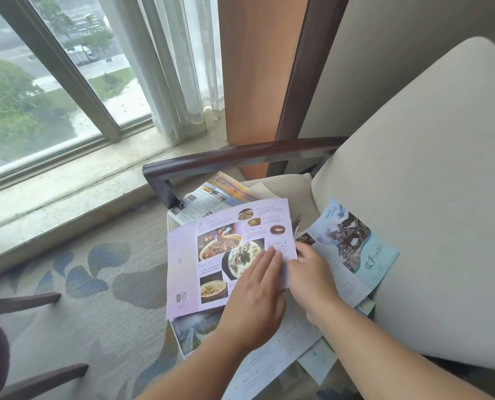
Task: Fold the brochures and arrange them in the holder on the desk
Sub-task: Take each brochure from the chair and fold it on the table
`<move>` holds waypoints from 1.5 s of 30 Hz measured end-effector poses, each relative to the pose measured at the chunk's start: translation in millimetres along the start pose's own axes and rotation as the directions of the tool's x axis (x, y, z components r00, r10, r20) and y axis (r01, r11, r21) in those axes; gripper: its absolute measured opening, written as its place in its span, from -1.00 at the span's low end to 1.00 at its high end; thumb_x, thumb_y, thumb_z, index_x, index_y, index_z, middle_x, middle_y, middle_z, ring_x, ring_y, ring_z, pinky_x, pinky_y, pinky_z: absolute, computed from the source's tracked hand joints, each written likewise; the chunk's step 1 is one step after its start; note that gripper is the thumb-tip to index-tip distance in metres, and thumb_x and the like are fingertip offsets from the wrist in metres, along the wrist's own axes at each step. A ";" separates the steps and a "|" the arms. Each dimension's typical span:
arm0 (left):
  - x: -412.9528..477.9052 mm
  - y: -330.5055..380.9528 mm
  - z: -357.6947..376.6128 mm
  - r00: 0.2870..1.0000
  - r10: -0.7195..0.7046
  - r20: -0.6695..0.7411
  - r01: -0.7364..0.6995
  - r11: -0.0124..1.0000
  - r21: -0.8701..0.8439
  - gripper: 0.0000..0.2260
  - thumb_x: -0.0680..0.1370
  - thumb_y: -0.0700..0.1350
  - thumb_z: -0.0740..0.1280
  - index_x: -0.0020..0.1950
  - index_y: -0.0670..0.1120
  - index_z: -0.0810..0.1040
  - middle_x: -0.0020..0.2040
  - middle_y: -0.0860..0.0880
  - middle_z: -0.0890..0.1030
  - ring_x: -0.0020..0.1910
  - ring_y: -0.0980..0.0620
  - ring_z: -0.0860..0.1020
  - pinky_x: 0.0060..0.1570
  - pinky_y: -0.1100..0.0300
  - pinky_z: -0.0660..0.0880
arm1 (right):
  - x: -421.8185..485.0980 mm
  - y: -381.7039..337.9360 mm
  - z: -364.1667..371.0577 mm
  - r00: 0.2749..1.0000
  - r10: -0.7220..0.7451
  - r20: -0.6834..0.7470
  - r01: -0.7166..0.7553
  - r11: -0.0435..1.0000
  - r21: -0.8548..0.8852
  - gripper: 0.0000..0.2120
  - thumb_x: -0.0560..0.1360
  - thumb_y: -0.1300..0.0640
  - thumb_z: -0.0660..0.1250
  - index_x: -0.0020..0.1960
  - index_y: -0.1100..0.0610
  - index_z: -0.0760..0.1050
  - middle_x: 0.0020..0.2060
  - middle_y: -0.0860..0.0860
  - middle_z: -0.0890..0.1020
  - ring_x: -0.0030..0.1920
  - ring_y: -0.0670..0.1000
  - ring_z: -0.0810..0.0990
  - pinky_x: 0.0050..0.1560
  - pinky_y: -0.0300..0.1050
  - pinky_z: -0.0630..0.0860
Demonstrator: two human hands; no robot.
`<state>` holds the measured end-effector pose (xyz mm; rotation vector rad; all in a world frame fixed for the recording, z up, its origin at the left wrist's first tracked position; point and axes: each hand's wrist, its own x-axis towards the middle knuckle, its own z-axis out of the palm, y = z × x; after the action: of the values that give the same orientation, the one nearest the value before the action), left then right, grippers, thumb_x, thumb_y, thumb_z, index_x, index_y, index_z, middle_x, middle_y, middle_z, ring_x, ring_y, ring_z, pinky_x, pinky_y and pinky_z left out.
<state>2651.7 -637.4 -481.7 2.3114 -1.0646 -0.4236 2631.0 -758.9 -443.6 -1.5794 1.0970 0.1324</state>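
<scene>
A lilac brochure [211, 255] with food photos lies unfolded on top of a pile of brochures on an armchair seat. My left hand [255, 293] presses flat on its lower right part with straight fingers. My right hand [309, 281] grips the brochure's right edge, its fingers curled at the paper. A light blue brochure [353, 246] with a dark statue picture lies to the right, partly up against the backrest. Another brochure with a sunset picture [211, 197] sticks out behind the lilac one. No holder or desk is in view.
The cream armchair [428, 197] has a dark wooden armrest [234, 157] just behind the pile. More white and blue sheets [283, 356] spread under my forearms. A window sill and curtain lie beyond; patterned carpet and another chair's wooden arms [24, 304] are at the left.
</scene>
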 end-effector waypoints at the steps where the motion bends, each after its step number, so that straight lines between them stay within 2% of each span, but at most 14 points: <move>1: -3.1 -3.8 1.0 0.999 -0.018 0.028 0.017 1.000 0.009 -0.43 0.55 -0.13 0.11 0.56 -0.18 0.11 0.57 -0.13 0.14 0.56 -0.03 0.02 0.52 0.00 0.04 | 0.1 -0.5 -1.3 0.999 -0.001 -0.039 0.000 1.000 -0.028 -0.70 0.50 0.20 0.20 0.07 -0.12 0.57 -0.09 -0.21 0.69 -0.09 -0.12 0.64 -0.23 -0.20 0.51; 3: -8.7 -15.5 3.9 0.993 -0.103 0.065 0.099 0.993 0.059 -0.38 0.53 -0.04 0.10 0.58 -0.08 0.03 0.58 -0.07 0.09 0.57 -0.05 0.00 0.48 -0.11 0.11 | 0.2 -2.6 -5.1 0.996 -0.023 -0.087 0.016 0.996 -0.083 -0.64 0.49 0.27 0.13 0.09 -0.10 0.53 -0.10 -0.22 0.66 -0.11 -0.11 0.62 -0.29 -0.20 0.44; 7: -23.8 -44.5 9.1 0.929 -0.314 0.197 0.272 0.938 0.212 -0.29 0.52 0.12 0.16 0.53 0.14 -0.21 0.59 0.02 -0.12 0.56 -0.05 -0.16 0.47 -0.25 -0.02 | 3.1 -3.3 -17.8 0.989 -0.059 -0.133 0.039 0.988 -0.147 -0.49 0.53 0.28 0.05 0.31 -0.16 0.44 0.07 -0.17 0.61 -0.07 0.00 0.61 -0.33 -0.17 0.39; 9: -32.1 -55.6 9.6 0.888 -0.394 0.238 0.330 0.905 0.267 -0.25 0.51 0.01 0.22 0.51 0.20 -0.23 0.57 0.01 -0.17 0.56 -0.11 -0.17 0.45 -0.29 0.00 | 8.0 0.3 -23.9 0.986 -0.059 -0.155 0.031 0.983 -0.181 -0.51 0.54 0.27 0.06 0.34 -0.11 0.47 0.16 -0.08 0.61 -0.13 0.05 0.58 -0.37 -0.19 0.35; 13: -37.6 -63.5 3.4 0.838 -0.526 0.149 0.482 0.839 0.252 -0.25 0.52 -0.27 0.16 0.52 0.24 -0.13 0.56 -0.13 -0.09 0.50 -0.20 0.07 0.32 -0.16 0.34 | 10.1 2.6 -30.5 0.975 -0.121 -0.185 0.050 0.937 -0.347 -0.57 0.58 0.23 0.08 0.33 -0.06 0.51 0.21 0.03 0.59 -0.07 0.10 0.58 -0.26 -0.13 0.41; 18: -26.7 -53.8 -3.8 0.878 -0.474 0.057 0.458 0.870 0.182 -0.33 0.53 -0.33 0.13 0.57 0.08 0.04 0.59 -0.09 -0.15 0.47 -0.15 0.24 -0.09 0.17 0.47 | 3.4 2.2 -22.9 0.977 -0.187 -0.102 0.105 0.838 -0.536 -0.57 0.61 0.21 0.07 0.43 -0.01 0.42 0.25 0.04 0.58 -0.02 0.05 0.51 -0.16 -0.13 0.39; 25: -12.2 -30.8 -11.8 0.954 -0.301 0.001 0.301 0.952 0.047 -0.33 0.43 -0.41 0.18 0.50 0.02 0.25 0.60 -0.08 -0.07 0.27 -0.11 0.49 -0.27 0.24 0.30 | -8.5 -2.8 -4.3 0.971 -0.231 0.055 0.221 0.798 -0.560 -0.56 0.61 0.20 0.07 0.46 -0.01 0.37 0.33 -0.02 0.53 0.26 0.06 0.51 0.07 -0.12 0.44; 28: -9.6 -21.2 -13.7 0.985 -0.173 -0.008 0.172 0.984 -0.050 -0.43 0.49 -0.23 0.12 0.50 0.03 0.27 0.59 -0.06 0.02 0.39 -0.05 0.39 -0.17 0.35 0.28 | -12.2 -4.8 0.6 0.963 -0.244 0.116 0.267 0.802 -0.535 -0.55 0.63 0.19 0.05 0.48 -0.04 0.34 0.39 -0.04 0.48 0.35 0.04 0.45 0.25 -0.09 0.40; 30: -8.2 -14.0 -15.9 0.991 -0.136 -0.013 0.132 0.979 -0.155 -0.46 0.53 -0.03 -0.02 0.54 0.08 0.19 0.58 0.04 0.04 0.48 0.02 0.26 0.10 0.30 0.34 | -14.2 -5.0 3.5 0.963 -0.238 0.129 0.270 0.838 -0.474 -0.54 0.64 0.14 0.04 0.50 -0.15 0.28 0.41 -0.10 0.45 0.36 0.02 0.44 0.27 -0.08 0.40; 33: -7.0 -4.2 -18.9 0.995 -0.101 0.008 0.099 0.956 -0.275 -0.45 0.56 -0.07 0.06 0.56 0.15 0.07 0.51 0.26 0.05 0.51 0.17 0.16 0.37 0.20 0.28 | -15.4 -6.4 7.7 0.978 -0.167 0.123 0.198 0.926 -0.320 -0.53 0.64 0.09 0.06 0.51 -0.23 0.21 0.41 -0.17 0.43 0.37 -0.01 0.43 0.26 -0.08 0.39; 36: -8.3 3.4 -22.2 0.995 -0.092 0.041 0.100 0.936 -0.338 -0.33 0.51 -0.17 0.15 0.56 0.18 -0.03 0.48 0.31 0.16 0.46 0.21 0.22 0.34 0.10 0.34 | -14.7 -6.4 8.3 0.984 -0.142 0.104 0.164 0.956 -0.243 -0.61 0.61 0.04 0.12 0.41 -0.14 0.39 0.31 -0.19 0.53 0.29 -0.08 0.49 0.24 -0.14 0.40; 39: -11.7 3.0 -23.0 0.985 -0.132 0.114 0.166 0.906 -0.389 -0.27 0.45 -0.14 0.13 0.53 0.30 -0.06 0.50 0.21 0.25 0.42 0.17 0.30 0.33 0.10 0.35 | -15.2 -5.7 5.9 0.985 -0.108 0.136 0.127 0.982 -0.138 -0.68 0.57 0.05 0.18 0.28 -0.10 0.52 0.17 -0.20 0.63 0.14 -0.16 0.59 0.21 -0.03 0.53; 43: -8.5 4.2 -27.1 0.946 -0.300 0.121 0.308 0.722 -0.620 -0.42 0.44 0.00 0.07 0.48 0.26 0.22 0.42 0.23 0.38 0.31 0.40 0.35 0.29 0.34 0.34 | -18.6 -7.0 2.6 0.978 -0.151 0.146 0.177 0.966 -0.187 -0.81 0.60 0.03 0.20 0.08 -0.13 0.58 -0.01 -0.28 0.66 0.03 -0.21 0.62 0.07 -0.02 0.60; 45: 1.3 6.4 -30.7 0.894 -0.427 0.135 0.404 0.636 -0.658 -0.45 0.46 0.17 0.08 0.49 0.23 0.24 0.41 0.19 0.41 0.31 0.35 0.38 0.31 0.26 0.34 | -24.6 -7.9 3.3 0.968 -0.204 0.145 0.239 0.925 -0.294 -0.78 0.60 0.06 0.18 0.11 -0.14 0.56 -0.06 -0.24 0.66 -0.02 -0.19 0.61 -0.01 -0.07 0.59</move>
<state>2663.7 -631.0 -453.4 1.8434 -0.2373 -0.7987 2624.3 -743.0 -424.1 -1.9423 0.8298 0.2478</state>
